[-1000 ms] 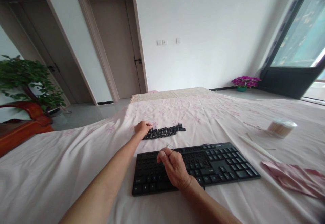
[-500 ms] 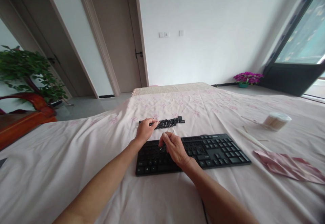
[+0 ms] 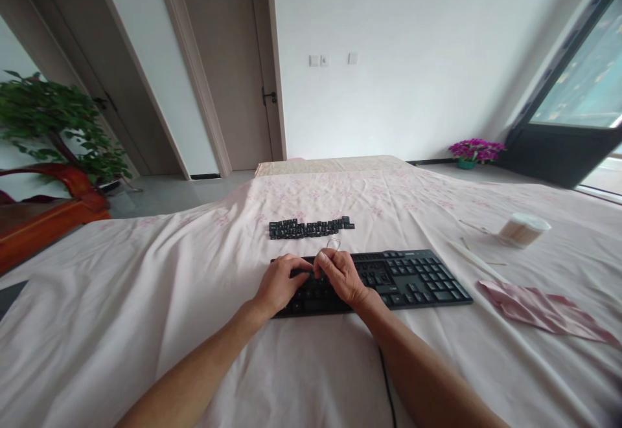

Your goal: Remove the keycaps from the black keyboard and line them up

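A black keyboard (image 3: 413, 279) lies on the pink sheet in front of me. My left hand (image 3: 279, 284) rests on its left end, fingers curled onto the keys. My right hand (image 3: 343, 276) is closed beside it, pinching a thin wire loop (image 3: 333, 243) that sticks up above the fingers. The two hands touch over the keyboard's left half. A row of loose black keycaps (image 3: 311, 227) lies on the sheet just beyond the keyboard.
A round tub of cotton swabs (image 3: 525, 229) stands at the right, with thin sticks (image 3: 473, 259) near it. A folded pink cloth (image 3: 539, 308) lies right of the keyboard. The keyboard cable (image 3: 386, 382) runs toward me. A potted plant (image 3: 53, 130) is at far left.
My left hand left the row of keycaps and came back onto the keyboard beside my right hand. The camera tilted down and the keyboard sits farther away in view.
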